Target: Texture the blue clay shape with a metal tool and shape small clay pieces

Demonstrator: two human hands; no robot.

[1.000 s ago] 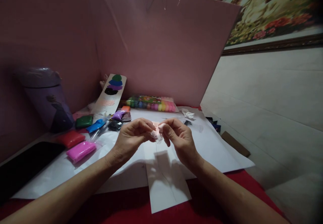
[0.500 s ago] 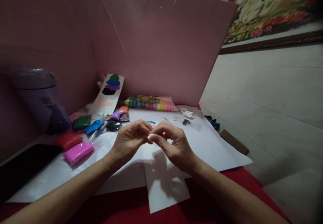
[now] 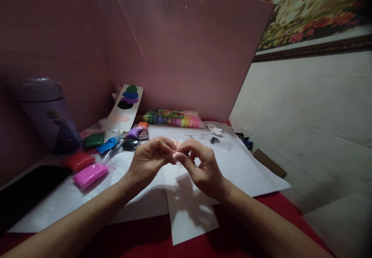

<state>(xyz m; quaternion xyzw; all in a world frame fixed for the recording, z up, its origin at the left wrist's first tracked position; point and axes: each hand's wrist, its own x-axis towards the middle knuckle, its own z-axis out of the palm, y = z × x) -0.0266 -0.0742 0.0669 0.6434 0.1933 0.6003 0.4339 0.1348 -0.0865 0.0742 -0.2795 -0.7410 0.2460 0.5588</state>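
My left hand [image 3: 149, 159] and my right hand [image 3: 202, 167] meet fingertip to fingertip above the table. Both are closed in a pinch. Whatever lies between the fingertips is too small and too covered to name. Beneath them a narrow white card [image 3: 190, 223] lies lengthwise, its near end sticking out over the red cloth. A peach patch [image 3: 176, 143] shows on the card just behind my fingers. Shadows of both hands fall across the card.
On the left lie pink [image 3: 90, 175], red [image 3: 78, 161], blue [image 3: 107, 145] and black [image 3: 130, 144] clay packets. A purple tumbler [image 3: 52, 118] and a dark flat object [image 3: 31, 192] stand near them. Behind are a colour-daubed card [image 3: 124, 108] and a bag of coloured clay [image 3: 174, 119].
My fingertips have shifted slightly, with the right fingers drawn a little to the right. More of the peach patch shows, and the blue spot behind the hands is now hidden.
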